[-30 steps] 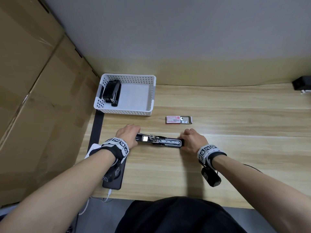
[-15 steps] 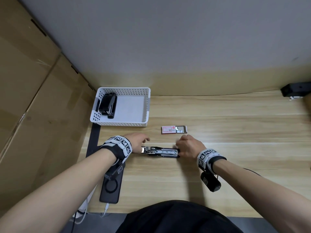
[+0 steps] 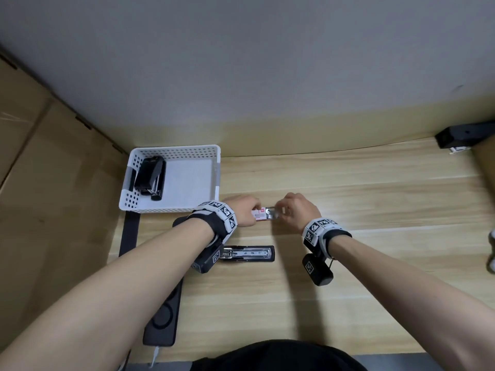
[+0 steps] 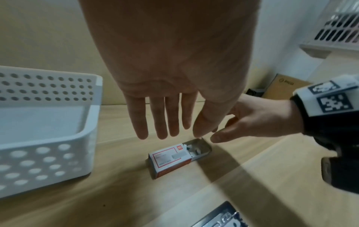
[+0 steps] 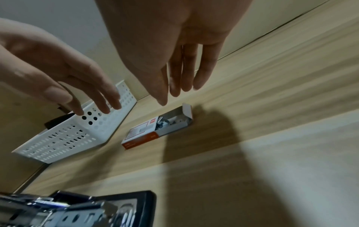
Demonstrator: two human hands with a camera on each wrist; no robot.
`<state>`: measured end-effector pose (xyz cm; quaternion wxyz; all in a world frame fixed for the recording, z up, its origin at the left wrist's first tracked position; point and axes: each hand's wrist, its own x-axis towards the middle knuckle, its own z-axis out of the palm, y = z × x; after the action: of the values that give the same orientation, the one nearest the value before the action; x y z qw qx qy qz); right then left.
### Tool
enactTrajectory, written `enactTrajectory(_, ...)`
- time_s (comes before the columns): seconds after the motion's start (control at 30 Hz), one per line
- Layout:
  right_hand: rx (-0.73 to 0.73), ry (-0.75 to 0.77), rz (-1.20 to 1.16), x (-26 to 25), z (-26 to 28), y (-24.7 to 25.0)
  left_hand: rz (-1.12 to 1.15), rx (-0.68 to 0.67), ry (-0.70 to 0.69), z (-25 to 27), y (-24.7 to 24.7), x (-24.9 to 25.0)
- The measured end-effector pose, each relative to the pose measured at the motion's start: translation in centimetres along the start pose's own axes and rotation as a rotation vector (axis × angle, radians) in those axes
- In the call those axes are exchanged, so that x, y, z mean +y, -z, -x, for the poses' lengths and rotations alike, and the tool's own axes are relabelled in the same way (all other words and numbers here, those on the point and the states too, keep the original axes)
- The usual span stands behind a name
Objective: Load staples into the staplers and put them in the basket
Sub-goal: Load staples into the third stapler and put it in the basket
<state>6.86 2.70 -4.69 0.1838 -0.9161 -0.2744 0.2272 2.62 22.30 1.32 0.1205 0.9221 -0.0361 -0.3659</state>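
A small red-and-white staple box (image 3: pixel 263 214) (image 4: pixel 174 158) (image 5: pixel 155 130) lies on the wooden table with its tray slid out to the right and staples showing. My left hand (image 3: pixel 242 212) (image 4: pixel 167 122) hovers over its left end with fingers straight. My right hand (image 3: pixel 294 210) (image 5: pixel 174 76) hangs over the open tray, also straight-fingered. Neither hand touches the box in the wrist views. A black stapler (image 3: pixel 247 254) (image 5: pixel 77 212) lies opened flat nearer to me, its metal rail exposed. The white perforated basket (image 3: pixel 128 199) (image 4: pixel 48 161) at the back left holds another black stapler (image 3: pixel 150 178).
A cardboard wall (image 3: pixel 53 210) runs along the table's left side. A black charging pad (image 3: pixel 163 317) lies at the front left edge. A black device (image 3: pixel 460 136) sits at the far right by the wall.
Both hands let go of the opened stapler and moved away from me to the staple box. The stapler stays flat on the table.
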Motion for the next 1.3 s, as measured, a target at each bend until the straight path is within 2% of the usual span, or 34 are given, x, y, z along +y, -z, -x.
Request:
enactTrajectory(0.17,-0.026,-0.018,0.000,0.7,-1.8,-1.0,-0.192,-0.023,0.039,-3.4,-0.3,0.7)
enactTrajectory(0.3,-0.119,-0.004,-0.025,1.4,-2.6,-1.5,-0.244,-0.015,0.054,-5.3,-1.7,0.4)
enactTrajectory(0.43,-0.134,0.040,-0.012,2.0,-3.1,-2.1,-0.291,0.002,0.056,-6.5,-2.8,0.2)
enactTrajectory(0.73,-0.083,0.075,-0.036,3.7,-2.8,-2.3,-0.299,0.021,0.003,-6.9,-2.5,-0.8)
enactTrajectory(0.97,-0.059,0.068,-0.042,4.2,-2.2,-2.0,-0.276,0.034,0.032,-6.6,-3.1,-0.9)
enactTrajectory(1.17,0.127,0.096,-0.132,3.2,-1.8,-1.8,-0.255,0.025,0.023,-6.6,-3.0,-1.1)
enactTrajectory(1.3,0.069,0.120,-0.028,2.3,-2.8,-2.0,-0.236,0.014,0.017,-6.7,-2.9,-1.2)
